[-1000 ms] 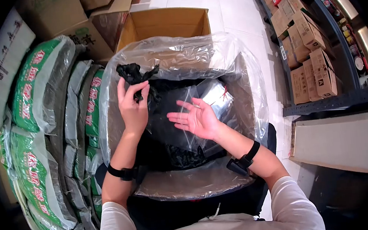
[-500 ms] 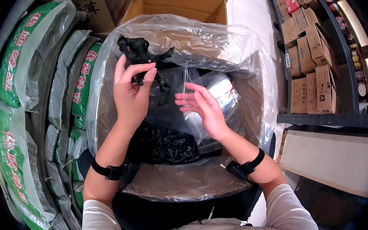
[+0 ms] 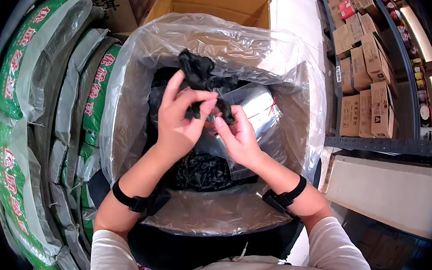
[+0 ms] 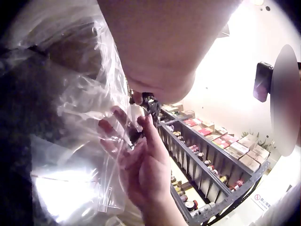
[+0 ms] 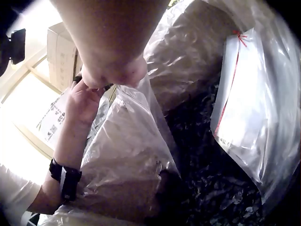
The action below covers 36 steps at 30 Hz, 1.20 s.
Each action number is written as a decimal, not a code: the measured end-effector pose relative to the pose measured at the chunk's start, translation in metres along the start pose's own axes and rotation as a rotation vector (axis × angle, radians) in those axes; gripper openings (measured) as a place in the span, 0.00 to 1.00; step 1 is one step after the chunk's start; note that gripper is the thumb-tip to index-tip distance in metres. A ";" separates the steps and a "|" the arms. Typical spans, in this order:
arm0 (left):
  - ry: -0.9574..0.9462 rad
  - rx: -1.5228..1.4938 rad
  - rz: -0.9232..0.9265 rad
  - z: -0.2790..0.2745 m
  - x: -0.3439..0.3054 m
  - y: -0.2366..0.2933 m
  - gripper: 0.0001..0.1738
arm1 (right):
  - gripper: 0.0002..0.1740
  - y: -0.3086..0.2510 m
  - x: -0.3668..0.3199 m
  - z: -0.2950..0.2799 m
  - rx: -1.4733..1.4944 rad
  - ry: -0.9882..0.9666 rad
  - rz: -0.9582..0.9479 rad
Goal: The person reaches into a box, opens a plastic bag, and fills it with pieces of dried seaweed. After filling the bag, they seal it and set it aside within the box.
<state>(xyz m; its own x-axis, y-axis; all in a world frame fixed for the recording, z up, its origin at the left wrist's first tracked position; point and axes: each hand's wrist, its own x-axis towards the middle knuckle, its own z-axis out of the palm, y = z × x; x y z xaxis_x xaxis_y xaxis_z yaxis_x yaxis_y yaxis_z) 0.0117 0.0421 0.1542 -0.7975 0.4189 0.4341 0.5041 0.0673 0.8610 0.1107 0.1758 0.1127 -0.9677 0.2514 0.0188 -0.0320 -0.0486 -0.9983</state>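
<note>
A crinkled black dried clump (image 3: pixel 197 68), wood-ear-like in look, hangs over a carton lined with clear plastic (image 3: pixel 291 51). My left hand (image 3: pixel 180 121) pinches it between thumb and fingers from the left. From the right, my right hand (image 3: pixel 239 139) has thumb and fingers on its lower end (image 3: pixel 225 111). The left wrist view shows a dark bit (image 4: pixel 135 136) between the right thumb and fingers. Beneath the hands lie loose black dried pieces (image 3: pixel 198 171) and a shiny stack of clear bags (image 3: pixel 257 105) with a red tie.
Green-and-white sacks (image 3: pixel 22 177) are piled along the left side. Behind the lined carton stands an open cardboard box (image 3: pixel 220 6). To the right, a dark metal shelf (image 3: pixel 408 102) holds small cartons (image 3: pixel 378 105) and jars. A pale board (image 3: pixel 385 187) lies below it.
The left hand has moved right with the black clump. The right hand has turned and come up to it, its fingers going from spread to closed on the clump's lower end.
</note>
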 end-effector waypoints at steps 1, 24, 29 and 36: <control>0.017 0.022 -0.027 -0.001 0.002 -0.006 0.07 | 0.13 -0.007 0.002 0.000 0.082 -0.021 0.045; 0.170 -0.195 -0.087 -0.006 0.013 -0.026 0.06 | 0.45 -0.003 0.007 -0.005 -0.116 -0.092 0.032; 0.127 -0.212 -0.099 -0.008 0.013 -0.022 0.07 | 0.50 -0.007 0.008 -0.005 -0.227 -0.085 -0.002; -0.069 -0.362 -0.077 -0.011 0.010 -0.002 0.07 | 0.56 -0.006 0.008 -0.005 -0.232 -0.065 -0.037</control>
<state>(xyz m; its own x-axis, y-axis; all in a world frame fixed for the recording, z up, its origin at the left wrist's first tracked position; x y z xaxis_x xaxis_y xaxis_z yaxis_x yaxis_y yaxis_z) -0.0009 0.0362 0.1597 -0.7981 0.4863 0.3558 0.2836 -0.2178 0.9339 0.1043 0.1832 0.1187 -0.9812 0.1860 0.0518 -0.0169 0.1844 -0.9827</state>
